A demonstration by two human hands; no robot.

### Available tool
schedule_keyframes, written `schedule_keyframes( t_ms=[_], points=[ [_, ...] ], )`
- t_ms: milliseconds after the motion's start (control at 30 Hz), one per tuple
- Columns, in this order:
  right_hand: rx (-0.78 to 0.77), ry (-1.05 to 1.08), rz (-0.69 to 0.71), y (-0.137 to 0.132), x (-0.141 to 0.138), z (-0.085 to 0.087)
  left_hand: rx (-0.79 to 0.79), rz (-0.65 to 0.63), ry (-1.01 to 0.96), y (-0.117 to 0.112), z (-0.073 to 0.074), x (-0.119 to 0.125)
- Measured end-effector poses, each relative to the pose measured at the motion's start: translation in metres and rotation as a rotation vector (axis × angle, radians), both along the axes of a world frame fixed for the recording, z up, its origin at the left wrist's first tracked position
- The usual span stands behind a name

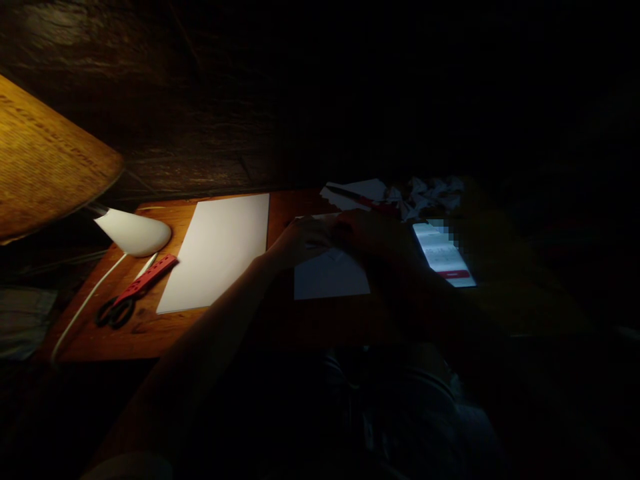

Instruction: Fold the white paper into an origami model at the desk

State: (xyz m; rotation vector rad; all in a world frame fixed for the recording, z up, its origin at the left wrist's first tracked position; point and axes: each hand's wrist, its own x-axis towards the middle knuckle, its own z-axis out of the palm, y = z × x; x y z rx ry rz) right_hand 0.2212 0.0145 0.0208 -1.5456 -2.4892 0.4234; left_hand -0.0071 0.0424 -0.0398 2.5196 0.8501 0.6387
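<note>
A small white sheet of paper (330, 283) lies on the wooden table in front of me. My left hand (301, 239) rests over its upper part, with bent fingers closed on the paper. Close beside it, my right hand (357, 230) is curled at the same part of the sheet, mostly in shadow. The two hands nearly meet, and the paper under the fingers is hidden. To the left lies a larger white sheet (217, 250), flat and untouched by either hand.
A lamp with a yellowish shade (47, 160) and white base (135, 232) stands left. Black-handled scissors (116, 311) lie by a red strip with holes (150, 275). Right are a lit phone (443, 253) and crumpled paper (433, 195). A dark blade (345, 193) lies behind my hands.
</note>
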Motion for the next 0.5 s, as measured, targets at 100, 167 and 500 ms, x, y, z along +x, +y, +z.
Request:
schedule_keyframes(
  t_ms=[100,167,500],
  points=[
    [-0.019,-0.045,-0.017,-0.003,-0.002,0.005,-0.007,0.069,-0.027,-0.003,0.0,-0.002],
    [-0.032,-0.057,-0.029,-0.003,-0.003,0.007,-0.036,0.104,-0.047,-0.005,0.0,-0.003],
    [0.016,0.012,-0.041,0.0,-0.004,-0.004,-0.131,0.068,-0.084,0.0,-0.009,-0.005]
  ],
)
